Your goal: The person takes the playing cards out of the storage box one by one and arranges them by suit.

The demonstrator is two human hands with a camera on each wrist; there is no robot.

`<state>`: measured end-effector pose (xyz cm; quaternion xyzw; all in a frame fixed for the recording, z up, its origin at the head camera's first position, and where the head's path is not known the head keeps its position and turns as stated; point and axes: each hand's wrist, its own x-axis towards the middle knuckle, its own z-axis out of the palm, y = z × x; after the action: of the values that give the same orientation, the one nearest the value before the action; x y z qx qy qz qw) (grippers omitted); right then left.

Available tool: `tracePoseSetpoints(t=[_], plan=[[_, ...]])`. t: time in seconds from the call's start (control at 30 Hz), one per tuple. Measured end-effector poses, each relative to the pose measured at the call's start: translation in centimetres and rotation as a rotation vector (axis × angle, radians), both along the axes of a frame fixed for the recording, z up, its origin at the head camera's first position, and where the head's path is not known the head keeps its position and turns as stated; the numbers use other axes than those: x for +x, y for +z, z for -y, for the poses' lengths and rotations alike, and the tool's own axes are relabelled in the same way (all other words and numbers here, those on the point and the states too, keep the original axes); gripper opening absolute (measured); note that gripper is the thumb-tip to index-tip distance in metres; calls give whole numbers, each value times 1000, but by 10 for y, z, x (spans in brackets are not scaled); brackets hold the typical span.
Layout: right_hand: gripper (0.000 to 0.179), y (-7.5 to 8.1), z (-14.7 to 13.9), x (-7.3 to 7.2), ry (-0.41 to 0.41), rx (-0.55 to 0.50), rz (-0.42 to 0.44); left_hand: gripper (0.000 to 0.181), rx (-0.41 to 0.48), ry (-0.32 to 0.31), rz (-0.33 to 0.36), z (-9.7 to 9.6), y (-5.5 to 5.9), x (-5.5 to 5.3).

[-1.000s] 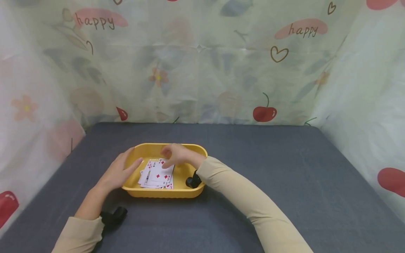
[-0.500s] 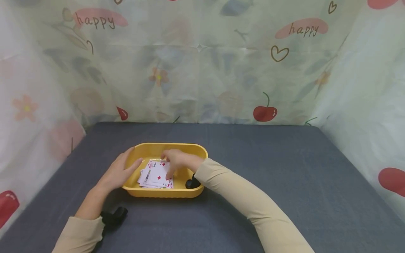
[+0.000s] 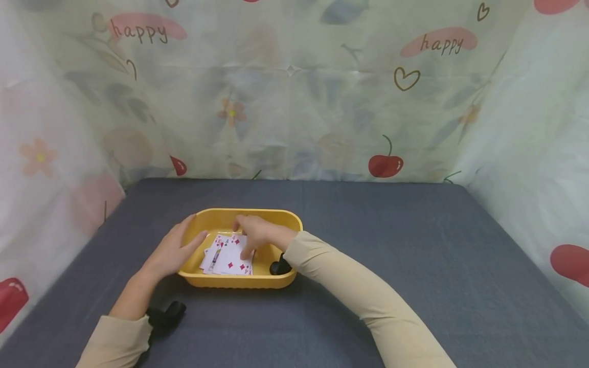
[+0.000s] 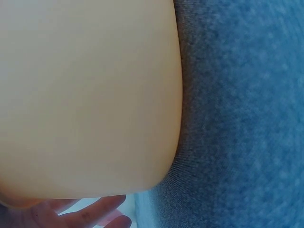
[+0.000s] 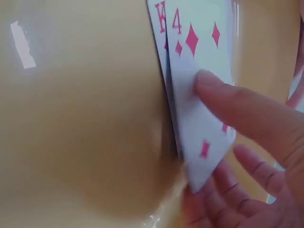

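Note:
A yellow plastic basin (image 3: 244, 281) on the table holds a small fanned pile of playing cards (image 3: 226, 259), face up. My right hand (image 3: 256, 232) reaches into the basin over them. In the right wrist view it pinches the four of diamonds (image 5: 187, 102): the thumb (image 5: 244, 104) presses on its face and the fingers lie behind its raised near end. Under it shows a king card (image 5: 156, 26). My left hand (image 3: 169, 250) rests at the basin's left end, thumb over the rim; its straight fingers (image 4: 97, 211) show past the basin wall (image 4: 90, 95).
A dark grey cloth covers the table (image 3: 395, 255). Patterned curtains (image 3: 294, 102) hang behind it and along both sides. Black wrist cameras (image 3: 167, 313) are strapped to the wrists; the right one (image 3: 280, 266) hangs inside the basin.
My right hand has come down onto the cards, its thumb moving toward the near end of the top card. The top card has shifted slightly. The left hand stays where it was.

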<state>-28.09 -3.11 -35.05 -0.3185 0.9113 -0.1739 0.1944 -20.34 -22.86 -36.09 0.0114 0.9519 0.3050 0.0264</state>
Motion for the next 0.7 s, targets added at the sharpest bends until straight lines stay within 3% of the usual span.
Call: tracePoseSetpoints(t=[0.2, 0.4, 0.7], plan=[[49, 7, -7, -3, 0, -122, 41, 79, -10, -7, 12, 1, 0, -1], [39, 24, -19, -8, -30, -279, 92, 79, -5, -2, 18, 1, -1, -1], [18, 44, -44, -18, -115, -430, 57, 79, -2, 2, 9, 1, -2, -2]])
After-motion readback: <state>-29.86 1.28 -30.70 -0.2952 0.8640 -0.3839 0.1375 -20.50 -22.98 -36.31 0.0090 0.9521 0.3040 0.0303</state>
